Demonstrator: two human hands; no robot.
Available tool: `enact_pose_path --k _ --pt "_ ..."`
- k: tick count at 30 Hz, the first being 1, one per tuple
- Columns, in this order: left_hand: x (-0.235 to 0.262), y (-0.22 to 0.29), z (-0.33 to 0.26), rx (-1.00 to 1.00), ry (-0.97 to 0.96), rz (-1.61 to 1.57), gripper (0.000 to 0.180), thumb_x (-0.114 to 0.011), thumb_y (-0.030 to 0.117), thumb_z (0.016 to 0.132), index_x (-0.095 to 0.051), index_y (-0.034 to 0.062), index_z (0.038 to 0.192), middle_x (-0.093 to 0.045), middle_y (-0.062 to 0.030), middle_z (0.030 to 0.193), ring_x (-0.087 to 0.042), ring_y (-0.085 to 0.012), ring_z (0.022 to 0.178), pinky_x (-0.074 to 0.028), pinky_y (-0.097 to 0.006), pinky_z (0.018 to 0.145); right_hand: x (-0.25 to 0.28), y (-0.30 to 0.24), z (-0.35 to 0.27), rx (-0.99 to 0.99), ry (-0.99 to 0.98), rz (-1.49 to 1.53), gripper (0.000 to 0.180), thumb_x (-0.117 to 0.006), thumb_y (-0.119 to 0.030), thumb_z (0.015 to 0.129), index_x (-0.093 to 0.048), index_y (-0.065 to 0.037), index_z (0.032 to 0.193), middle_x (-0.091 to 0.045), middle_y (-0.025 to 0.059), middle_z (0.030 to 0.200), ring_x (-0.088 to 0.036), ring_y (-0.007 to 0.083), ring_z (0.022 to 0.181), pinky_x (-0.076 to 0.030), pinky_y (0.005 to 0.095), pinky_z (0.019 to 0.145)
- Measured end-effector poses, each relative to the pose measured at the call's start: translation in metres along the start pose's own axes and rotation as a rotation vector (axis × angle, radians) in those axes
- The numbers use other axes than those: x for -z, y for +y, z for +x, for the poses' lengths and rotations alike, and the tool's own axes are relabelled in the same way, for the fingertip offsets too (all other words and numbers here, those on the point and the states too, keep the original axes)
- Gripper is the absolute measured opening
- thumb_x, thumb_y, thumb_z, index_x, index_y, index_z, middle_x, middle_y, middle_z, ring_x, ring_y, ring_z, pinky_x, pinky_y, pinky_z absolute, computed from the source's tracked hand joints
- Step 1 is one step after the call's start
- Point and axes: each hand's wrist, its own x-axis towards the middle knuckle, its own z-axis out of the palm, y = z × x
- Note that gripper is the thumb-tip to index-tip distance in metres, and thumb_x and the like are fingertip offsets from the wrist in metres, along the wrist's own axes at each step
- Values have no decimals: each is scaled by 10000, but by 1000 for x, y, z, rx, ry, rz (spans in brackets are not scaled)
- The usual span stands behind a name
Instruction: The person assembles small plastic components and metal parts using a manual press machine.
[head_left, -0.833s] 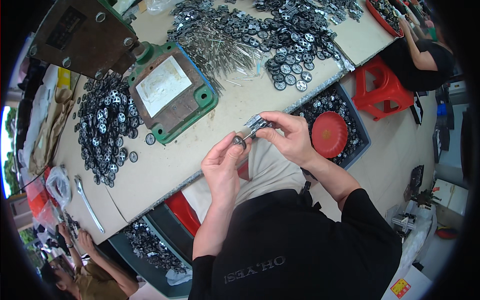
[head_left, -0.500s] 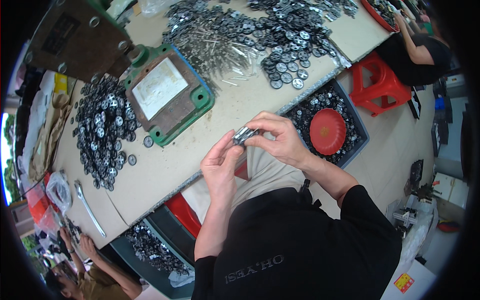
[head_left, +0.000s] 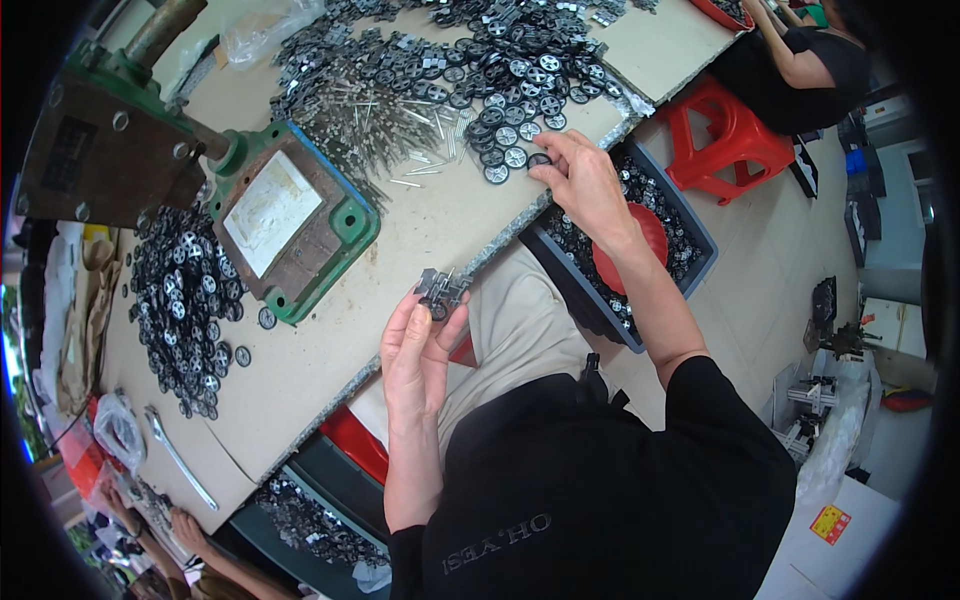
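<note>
My left hand (head_left: 412,355) grips a small dark-grey toy-vehicle chassis (head_left: 445,287) over the front edge of the table, a wheel showing near the thumb. Farther right, my right hand (head_left: 588,185) is closed on a small black wheel (head_left: 539,160), pinched between thumb and fingertips. That wheel is at the near edge of a heap of black wheels with silver hubs (head_left: 515,157). Left of the heap lies a pile of thin metal pins (head_left: 360,120), with many grey plastic chassis parts (head_left: 310,60) behind it.
A green bench press (head_left: 350,225) stands on the table (head_left: 330,340), another wheel pile (head_left: 180,300) to its left. A wrench (head_left: 180,457) lies nearer. Right of my legs is a grey bin (head_left: 690,285) holding parts and a red bowl (head_left: 640,250); a red stool (head_left: 725,140) is beyond. Co-workers sit at both ends.
My right hand has left the chassis and reached up and right to the wheel heap, where it pinches a wheel. My left hand keeps the chassis. The whole view has shifted a little.
</note>
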Motion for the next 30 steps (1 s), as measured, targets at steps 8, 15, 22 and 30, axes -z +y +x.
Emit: enact_pose_path --k 8,15,22,30 --pt "2 -1 -2 -17 -16 -3 274 -527 83 888 -518 -18 1143 -572 -162 1111 -573 -294 1030 -504 -350 883 0 -60 -28 -99 -414 639 188 -616 6 778 -649 28 962 -617 80 860 -586 104 689 -477 211 608" --pt "4 -2 -6 -41 -15 13 268 -528 67 885 -520 -14 1141 -583 -158 1088 -590 -254 999 -519 -333 861 -8 -67 -40 -173 -577 832 221 -618 17 780 -633 39 999 -605 90 842 -566 85 631 -473 202 561" --pt "4 -1 -8 -87 21 19 266 -544 40 870 -525 -23 1127 -591 -150 1065 -602 -215 964 -528 -338 846 -10 -77 -47 -112 -534 815 208 -583 20 817 -626 41 1019 -606 88 830 -568 89 627 -473 202 551" --pt "1 -5 -8 -125 63 71 270 -563 6 850 -533 -30 1116 -595 -145 1051 -601 -201 955 -533 -330 835 -8 -78 -50 -50 -452 743 203 -581 -1 823 -628 32 1018 -618 93 853 -587 106 651 -479 217 577"
